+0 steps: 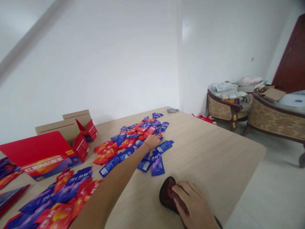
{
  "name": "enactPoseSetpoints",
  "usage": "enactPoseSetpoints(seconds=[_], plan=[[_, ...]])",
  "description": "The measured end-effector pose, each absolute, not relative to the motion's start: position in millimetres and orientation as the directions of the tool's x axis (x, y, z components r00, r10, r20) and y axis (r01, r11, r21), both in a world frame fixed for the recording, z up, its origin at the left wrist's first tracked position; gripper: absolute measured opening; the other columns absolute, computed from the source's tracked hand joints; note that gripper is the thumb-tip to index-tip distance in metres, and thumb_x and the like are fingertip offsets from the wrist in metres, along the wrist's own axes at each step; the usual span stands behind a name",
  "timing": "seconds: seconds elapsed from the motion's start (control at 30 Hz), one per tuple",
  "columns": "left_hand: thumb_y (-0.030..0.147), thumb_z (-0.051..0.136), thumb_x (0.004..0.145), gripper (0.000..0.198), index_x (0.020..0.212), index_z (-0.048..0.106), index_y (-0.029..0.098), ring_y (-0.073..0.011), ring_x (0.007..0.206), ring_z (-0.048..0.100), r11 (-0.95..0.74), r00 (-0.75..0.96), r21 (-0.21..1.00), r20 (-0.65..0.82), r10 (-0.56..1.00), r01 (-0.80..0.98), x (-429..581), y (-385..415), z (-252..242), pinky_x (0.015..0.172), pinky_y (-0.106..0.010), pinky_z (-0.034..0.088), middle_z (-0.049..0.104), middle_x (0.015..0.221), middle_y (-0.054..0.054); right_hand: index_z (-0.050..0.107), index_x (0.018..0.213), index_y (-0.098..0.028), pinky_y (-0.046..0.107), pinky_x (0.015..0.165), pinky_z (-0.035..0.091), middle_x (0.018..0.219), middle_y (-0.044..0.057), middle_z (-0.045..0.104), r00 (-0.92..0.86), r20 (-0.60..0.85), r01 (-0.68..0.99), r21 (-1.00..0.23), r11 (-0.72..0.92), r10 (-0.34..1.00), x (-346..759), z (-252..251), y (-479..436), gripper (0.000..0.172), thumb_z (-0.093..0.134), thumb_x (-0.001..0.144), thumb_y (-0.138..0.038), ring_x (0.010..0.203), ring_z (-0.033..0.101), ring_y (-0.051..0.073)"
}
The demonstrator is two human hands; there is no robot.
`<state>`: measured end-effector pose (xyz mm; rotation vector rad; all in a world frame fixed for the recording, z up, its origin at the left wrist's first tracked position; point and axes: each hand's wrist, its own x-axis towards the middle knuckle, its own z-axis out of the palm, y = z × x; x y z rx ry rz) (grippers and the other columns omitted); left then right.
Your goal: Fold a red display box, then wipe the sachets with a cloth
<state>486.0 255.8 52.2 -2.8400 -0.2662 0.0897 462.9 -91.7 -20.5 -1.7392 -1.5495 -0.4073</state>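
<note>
My left hand [153, 142] reaches far over the table onto a heap of blue and red sachets [143, 130]; its fingertips touch the heap's right side, and what they hold is hidden. Near the front edge, my right hand [194, 200] has its fingers curled on the rim of a dark, maroon-lined object [168, 194], perhaps a pouch. Between the hands lies a single blue sachet [157, 164]. Overlapping rows of red and blue sachets [59, 203] cover the lower left, partly behind my left forearm.
An open red carton [45, 152] stands at the left of the wooden table [202, 143]. A crumpled grey cloth [172, 110] lies at the far corner. Beyond the table, two patterned armchairs [219, 106] carry bags and boxes. A white wall runs behind.
</note>
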Motion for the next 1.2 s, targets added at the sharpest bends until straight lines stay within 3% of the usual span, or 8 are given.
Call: enactPoseSetpoints(seconds=[0.17,0.6,0.9,1.2], plan=[[0.035,0.065,0.101,0.031,0.125,0.064,0.015,-0.0237,0.107,0.067,-0.926,0.985,-0.340,-0.003,0.173,0.162,487,261,56,0.091,-0.045,0.059,0.066,0.124,-0.010,0.065,0.115,-0.031,0.040,0.073,0.054,0.102,0.005,0.075,0.165,0.711,0.963,-0.266,0.044,0.684,468,-26,-88,0.035,0.064,0.082,-0.019,0.083,0.068,0.026],[0.035,0.066,0.101,0.033,0.127,0.063,0.015,-0.0235,0.106,0.068,-0.902,0.988,-0.402,0.074,0.137,0.155,487,268,52,0.089,-0.044,0.060,0.066,0.124,-0.010,0.067,0.110,-0.030,0.032,0.080,0.052,0.101,0.001,0.074,0.204,0.675,0.957,-0.288,0.000,0.709,465,-17,-90,0.034,0.066,0.080,-0.012,0.088,0.067,0.021],[0.035,0.066,0.101,0.035,0.129,0.062,0.016,-0.0242,0.108,0.067,-0.951,0.984,-0.278,0.151,0.099,0.139,492,264,49,0.091,-0.045,0.059,0.065,0.128,-0.010,0.067,0.108,-0.029,0.032,0.080,0.051,0.102,0.001,0.073,0.208,0.644,0.957,-0.291,-0.016,0.736,467,-28,-85,0.034,0.067,0.078,-0.014,0.089,0.067,0.022],[0.036,0.065,0.102,0.030,0.124,0.065,0.016,-0.0233,0.107,0.067,-0.936,0.882,-0.005,0.338,0.329,0.351,502,252,78,0.092,-0.044,0.059,0.066,0.124,-0.009,0.068,0.110,-0.030,0.032,0.081,0.051,0.102,0.001,0.074,0.194,0.652,0.961,-0.276,-0.009,0.733,470,-30,-84,0.036,0.068,0.077,-0.014,0.089,0.067,0.023]])
